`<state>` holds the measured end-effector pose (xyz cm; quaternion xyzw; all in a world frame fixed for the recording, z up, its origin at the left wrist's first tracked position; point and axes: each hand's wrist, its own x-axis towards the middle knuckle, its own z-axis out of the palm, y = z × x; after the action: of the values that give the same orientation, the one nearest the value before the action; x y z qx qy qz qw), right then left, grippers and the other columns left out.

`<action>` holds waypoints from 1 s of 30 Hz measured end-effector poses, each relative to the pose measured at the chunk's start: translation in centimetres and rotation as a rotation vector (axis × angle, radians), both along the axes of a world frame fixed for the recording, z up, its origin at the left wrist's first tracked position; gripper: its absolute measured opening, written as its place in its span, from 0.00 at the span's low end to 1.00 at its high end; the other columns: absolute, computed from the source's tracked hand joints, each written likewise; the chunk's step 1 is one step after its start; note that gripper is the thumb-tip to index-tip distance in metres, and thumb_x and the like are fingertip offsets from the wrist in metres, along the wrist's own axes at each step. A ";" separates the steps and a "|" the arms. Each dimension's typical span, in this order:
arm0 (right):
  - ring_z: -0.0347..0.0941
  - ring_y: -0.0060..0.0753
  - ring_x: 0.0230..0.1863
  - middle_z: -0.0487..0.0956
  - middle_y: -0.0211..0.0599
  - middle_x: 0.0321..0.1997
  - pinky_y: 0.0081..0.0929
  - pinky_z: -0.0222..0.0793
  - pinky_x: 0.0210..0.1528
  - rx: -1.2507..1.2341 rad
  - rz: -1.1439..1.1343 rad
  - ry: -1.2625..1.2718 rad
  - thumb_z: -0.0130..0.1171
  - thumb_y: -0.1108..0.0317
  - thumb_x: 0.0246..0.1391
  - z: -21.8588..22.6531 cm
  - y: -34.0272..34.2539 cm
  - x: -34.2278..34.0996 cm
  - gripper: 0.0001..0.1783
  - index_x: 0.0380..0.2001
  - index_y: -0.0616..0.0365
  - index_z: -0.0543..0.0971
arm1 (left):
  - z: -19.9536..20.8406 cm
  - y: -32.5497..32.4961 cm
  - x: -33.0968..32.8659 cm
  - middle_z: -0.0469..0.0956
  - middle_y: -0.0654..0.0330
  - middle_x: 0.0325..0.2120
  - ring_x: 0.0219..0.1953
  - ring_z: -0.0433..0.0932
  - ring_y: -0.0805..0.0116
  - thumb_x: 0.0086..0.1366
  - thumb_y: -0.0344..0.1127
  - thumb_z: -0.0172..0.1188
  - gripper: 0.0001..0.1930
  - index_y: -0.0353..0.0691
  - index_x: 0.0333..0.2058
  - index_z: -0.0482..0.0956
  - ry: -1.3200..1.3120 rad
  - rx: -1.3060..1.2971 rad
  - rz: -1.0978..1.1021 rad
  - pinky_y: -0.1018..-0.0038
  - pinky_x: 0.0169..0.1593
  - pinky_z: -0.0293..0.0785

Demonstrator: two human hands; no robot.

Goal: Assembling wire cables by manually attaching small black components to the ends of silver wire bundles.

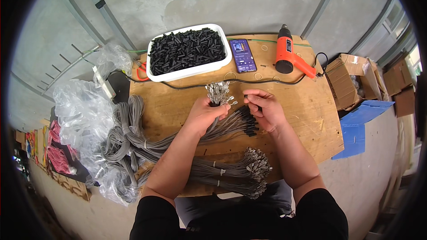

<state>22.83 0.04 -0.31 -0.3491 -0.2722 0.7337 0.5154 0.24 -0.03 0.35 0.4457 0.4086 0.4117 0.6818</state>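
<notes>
My left hand (203,114) is closed round a bundle of grey wires, whose bare metal terminals (218,91) fan out above the fingers. One terminal sticks out to the right, toward my right hand (266,107). That hand pinches a small black sleeve (246,96) between thumb and fingertips, apart from the terminals. Below it, wires with black sleeved ends (249,121) lie on the wooden table. Nearer to me rest tied bundles of grey wire (222,171) with bare metal terminals (258,169) at their right ends.
A white tub (189,75) full of black sleeves (187,51) stands at the back, beside a phone (243,55). An orange heat gun (287,53) lies at the back right, its cord crossing the table (307,106). Plastic bags (82,111) sit left; cardboard boxes (356,78) right.
</notes>
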 end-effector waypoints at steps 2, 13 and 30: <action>0.62 0.12 0.21 0.82 0.35 0.35 0.11 0.52 0.20 0.040 0.048 -0.088 0.59 0.75 0.62 0.4 -0.3 -0.3 0.11 0.47 0.63 0.80 | -0.2 0.1 -0.2 0.77 0.62 0.25 0.26 0.73 0.73 0.60 0.26 0.65 0.05 0.32 0.34 0.78 -0.004 0.001 0.002 0.75 0.32 0.68; 0.63 0.11 0.22 0.83 0.32 0.32 0.12 0.55 0.23 0.168 -0.018 -0.312 0.63 0.76 0.58 0.4 -1.0 -1.5 0.07 0.40 0.62 0.81 | -0.1 0.1 -0.3 0.77 0.61 0.25 0.26 0.73 0.73 0.60 0.26 0.65 0.05 0.31 0.33 0.79 -0.013 -0.008 0.009 0.74 0.32 0.68; 0.60 0.07 0.21 0.83 0.31 0.32 0.09 0.53 0.22 0.239 -0.080 -0.310 0.64 0.77 0.59 0.2 -1.2 -2.1 0.08 0.42 0.64 0.82 | -0.1 -0.1 -0.2 0.75 0.64 0.23 0.25 0.71 0.76 0.60 0.26 0.63 0.03 0.33 0.31 0.78 -0.044 0.018 -0.009 0.76 0.31 0.66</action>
<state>20.76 -1.19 -0.16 -0.4048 -0.4195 0.6125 0.5338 0.00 -0.08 0.28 0.4445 0.3877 0.4221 0.6884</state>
